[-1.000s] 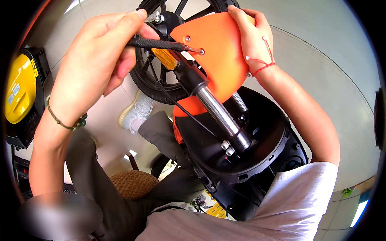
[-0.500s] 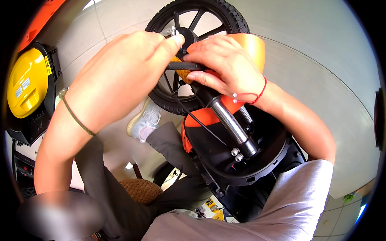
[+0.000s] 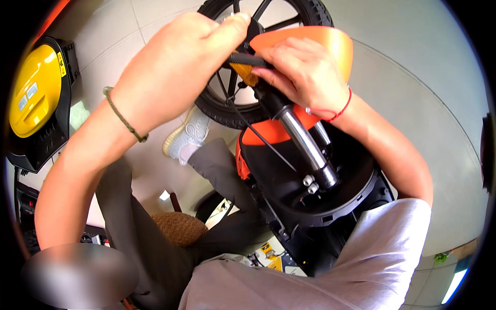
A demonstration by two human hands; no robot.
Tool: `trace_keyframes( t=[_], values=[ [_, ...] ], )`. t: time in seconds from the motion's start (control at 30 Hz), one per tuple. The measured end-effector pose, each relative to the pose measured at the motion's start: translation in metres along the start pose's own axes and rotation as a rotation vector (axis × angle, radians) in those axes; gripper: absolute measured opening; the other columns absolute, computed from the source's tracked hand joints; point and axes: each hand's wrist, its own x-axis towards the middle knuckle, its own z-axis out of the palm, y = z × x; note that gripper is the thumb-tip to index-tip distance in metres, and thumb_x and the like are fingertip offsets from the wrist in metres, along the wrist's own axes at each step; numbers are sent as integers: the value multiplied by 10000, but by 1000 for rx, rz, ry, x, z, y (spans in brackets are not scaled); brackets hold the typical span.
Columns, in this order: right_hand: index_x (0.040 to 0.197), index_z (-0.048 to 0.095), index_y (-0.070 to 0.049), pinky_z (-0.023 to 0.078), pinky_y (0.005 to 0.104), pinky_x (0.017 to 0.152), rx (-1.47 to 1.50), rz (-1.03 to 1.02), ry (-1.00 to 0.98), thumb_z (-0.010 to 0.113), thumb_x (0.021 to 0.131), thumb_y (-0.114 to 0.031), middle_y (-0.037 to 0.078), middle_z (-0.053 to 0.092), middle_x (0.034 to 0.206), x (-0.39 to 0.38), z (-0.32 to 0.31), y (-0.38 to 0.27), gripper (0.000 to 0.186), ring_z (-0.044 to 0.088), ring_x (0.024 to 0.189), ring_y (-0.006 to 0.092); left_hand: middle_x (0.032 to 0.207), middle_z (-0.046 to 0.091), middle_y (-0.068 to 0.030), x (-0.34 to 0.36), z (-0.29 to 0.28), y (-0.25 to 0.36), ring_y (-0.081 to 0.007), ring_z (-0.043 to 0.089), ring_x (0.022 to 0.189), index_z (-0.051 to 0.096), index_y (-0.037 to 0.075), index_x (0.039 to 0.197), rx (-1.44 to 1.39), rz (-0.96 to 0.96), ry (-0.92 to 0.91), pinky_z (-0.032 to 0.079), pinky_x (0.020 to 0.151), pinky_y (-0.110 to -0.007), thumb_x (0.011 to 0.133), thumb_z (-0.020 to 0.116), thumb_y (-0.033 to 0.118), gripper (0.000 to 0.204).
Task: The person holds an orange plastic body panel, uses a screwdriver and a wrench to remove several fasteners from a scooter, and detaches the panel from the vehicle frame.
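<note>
My left hand (image 3: 181, 67) is closed around the black knurled screwdriver (image 3: 243, 58) at the top of a scooter's front fork. My right hand (image 3: 305, 77) rests over the orange mudguard (image 3: 333, 46), its bent fingers at the screwdriver's shaft end, hiding the tip and screw. Below the tool are an amber reflector (image 3: 240, 72) and the silver fork tube (image 3: 302, 142), which runs down into a black housing (image 3: 284, 201). The black spoked wheel (image 3: 222, 116) lies behind both hands, and a thin cable loops down beside the tube.
A yellow-lidded black unit (image 3: 36, 88) stands at the left, with an orange panel at the top left. My outstretched leg and shoe (image 3: 186, 132) lie beneath the wheel, near a brown woven seat (image 3: 173, 227). Small parts and yellow items (image 3: 274, 258) show at the bottom.
My right hand left the mudguard's upper edge and came onto the screwdriver and reflector area. My left hand turned over knuckles-up on the handle. The wheel and mudguard shifted rightward in view.
</note>
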Motion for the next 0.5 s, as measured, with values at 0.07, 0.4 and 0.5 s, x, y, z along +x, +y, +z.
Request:
trace_keyframes(
  t=[0.07,0.4,0.5],
  values=[
    [993,657,-52,494,369,663,4,-18,-7,746,811,-153,86,616,757,-1,1,1,227,615,727,263,504,293,62,-3,-2,3,-49,233,448,363,125,573,-61,-21,-31,194,430,-258,1002,456,445,542],
    [994,621,-38,507,399,660,-13,66,-106,609,927,-215,122,630,793,1,-1,-3,189,634,748,314,571,397,44,-11,-10,13,-42,286,443,418,133,614,-647,-679,-204,229,423,-211,993,462,498,528],
    [988,622,-36,504,407,664,69,116,-69,606,924,-191,124,623,782,2,-3,-3,168,626,736,323,714,502,17,-13,-5,9,-66,413,578,567,84,748,-219,-227,192,333,537,-216,994,484,452,450]
  ],
)
